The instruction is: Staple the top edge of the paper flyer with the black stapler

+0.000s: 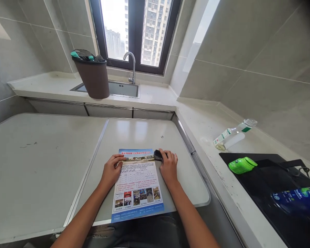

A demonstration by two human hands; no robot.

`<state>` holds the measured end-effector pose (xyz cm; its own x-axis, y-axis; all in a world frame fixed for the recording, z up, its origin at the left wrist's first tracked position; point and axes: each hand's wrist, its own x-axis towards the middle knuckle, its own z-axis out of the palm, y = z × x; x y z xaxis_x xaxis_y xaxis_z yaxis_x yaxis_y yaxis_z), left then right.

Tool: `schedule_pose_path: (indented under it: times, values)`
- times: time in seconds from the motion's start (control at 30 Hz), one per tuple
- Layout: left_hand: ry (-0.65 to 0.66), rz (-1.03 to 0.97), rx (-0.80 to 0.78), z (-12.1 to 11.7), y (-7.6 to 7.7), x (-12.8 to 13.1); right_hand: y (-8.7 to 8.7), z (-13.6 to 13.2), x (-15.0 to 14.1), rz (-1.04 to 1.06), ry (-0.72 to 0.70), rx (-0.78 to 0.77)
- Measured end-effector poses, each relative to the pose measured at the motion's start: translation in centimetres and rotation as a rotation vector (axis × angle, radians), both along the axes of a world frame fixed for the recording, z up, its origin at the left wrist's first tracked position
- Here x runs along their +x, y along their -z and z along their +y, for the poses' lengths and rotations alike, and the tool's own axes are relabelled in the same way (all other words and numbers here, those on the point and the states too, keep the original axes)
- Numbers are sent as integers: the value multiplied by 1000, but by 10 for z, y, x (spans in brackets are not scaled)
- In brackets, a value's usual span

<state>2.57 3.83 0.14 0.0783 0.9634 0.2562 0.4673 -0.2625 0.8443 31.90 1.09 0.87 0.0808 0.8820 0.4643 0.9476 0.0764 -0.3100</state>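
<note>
A printed flyer (136,175) with a blue header, text and small photos lies on the folding table, its lower edge reaching the table's front edge. My left hand (112,168) is at the flyer's upper left side, fingers curled over that edge and holding it. In my right hand (169,167) is a black stapler (158,155), its front end at the flyer's upper right edge. Whether paper sits between the stapler's jaws cannot be made out. Two tiny staples (162,137) seem to lie on the table beyond the stapler.
The white folding table (54,165) spans the front. Behind it, a brown bin (93,77) stands by the sink (122,89) and faucet (133,67). On the right counter are a clear bottle (235,132), a green container (242,165) and a blue bottle (297,203) on a black cooktop (260,189).
</note>
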Motion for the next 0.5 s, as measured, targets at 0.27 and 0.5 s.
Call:
schedule_pose_path:
  times: [0.27, 0.5]
  values:
    - [54, 185, 108, 0, 3, 2, -25, -12, -7, 182, 122, 216]
    - [-45, 228, 97, 0, 3, 3, -31, -40, -100, 212, -87, -97]
